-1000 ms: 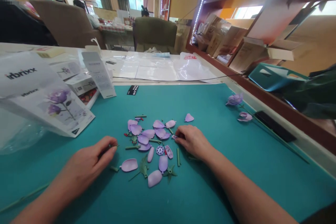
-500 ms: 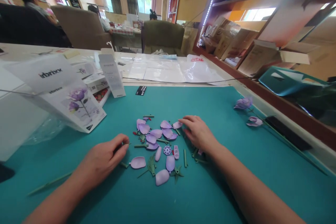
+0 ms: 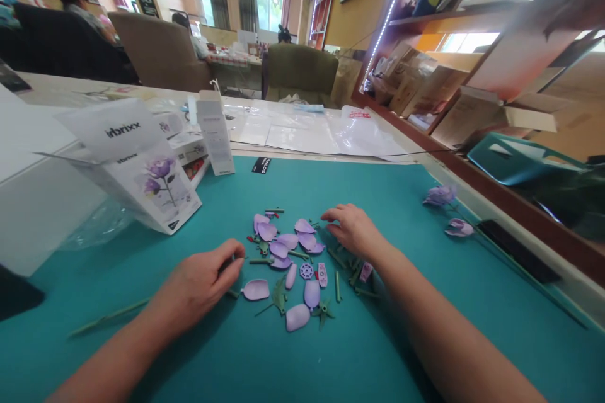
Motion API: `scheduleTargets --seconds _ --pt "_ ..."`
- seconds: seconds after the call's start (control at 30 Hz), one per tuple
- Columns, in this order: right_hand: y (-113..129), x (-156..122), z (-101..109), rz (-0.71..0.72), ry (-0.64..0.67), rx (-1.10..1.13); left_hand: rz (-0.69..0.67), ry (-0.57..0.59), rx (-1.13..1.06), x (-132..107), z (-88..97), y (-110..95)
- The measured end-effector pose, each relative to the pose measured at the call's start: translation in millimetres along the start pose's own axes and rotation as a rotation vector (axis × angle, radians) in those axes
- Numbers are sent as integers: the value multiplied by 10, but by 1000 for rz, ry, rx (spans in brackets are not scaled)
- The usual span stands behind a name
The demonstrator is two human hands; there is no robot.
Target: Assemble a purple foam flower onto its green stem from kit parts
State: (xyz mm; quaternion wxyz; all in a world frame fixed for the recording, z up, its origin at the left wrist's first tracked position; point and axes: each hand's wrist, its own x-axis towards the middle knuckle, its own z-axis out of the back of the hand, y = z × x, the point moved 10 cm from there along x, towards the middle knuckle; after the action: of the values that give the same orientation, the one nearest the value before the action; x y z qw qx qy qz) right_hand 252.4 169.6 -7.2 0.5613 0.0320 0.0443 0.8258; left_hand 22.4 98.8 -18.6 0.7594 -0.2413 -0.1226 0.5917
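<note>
Off come your right hand's [image 3: 354,228] fingers from the pale petal they touched half a second ago, and that petal now drops out of sight. Loosely spread, they hover at the far right of the loose purple petals [image 3: 278,249], mid-worktop on the teal mat [image 3: 227,359], with green stem pieces [image 3: 355,275] just beside that wrist. On the left, your left hand [image 3: 201,280] has thumb and forefinger drawn close, a tiny green tip showing there; whether you're pinching it, I can't tell. Between your hands sit a spoked wheel [image 3: 306,271] and, nearer you, a green star-shaped piece [image 3: 324,310].
</note>
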Motion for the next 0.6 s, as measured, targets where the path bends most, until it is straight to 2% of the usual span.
scheduleTargets --seconds 0.13,0.3,0.47,0.53,0.6 --pt "149 163 -61 -7 53 -48 -9 4 6 -20 -2 -27" --pt "209 185 -119 -11 46 -38 -30 -15 -14 -54 53 -100" --pt "266 125 -1 -47 -18 23 -59 -57 -49 -94 132 -199" --pt "349 74 94 -60 -70 131 -67 -71 -54 -116 157 -232" --pt "473 7 169 -64 -125 428 -77 -85 -56 -142 181 -267"
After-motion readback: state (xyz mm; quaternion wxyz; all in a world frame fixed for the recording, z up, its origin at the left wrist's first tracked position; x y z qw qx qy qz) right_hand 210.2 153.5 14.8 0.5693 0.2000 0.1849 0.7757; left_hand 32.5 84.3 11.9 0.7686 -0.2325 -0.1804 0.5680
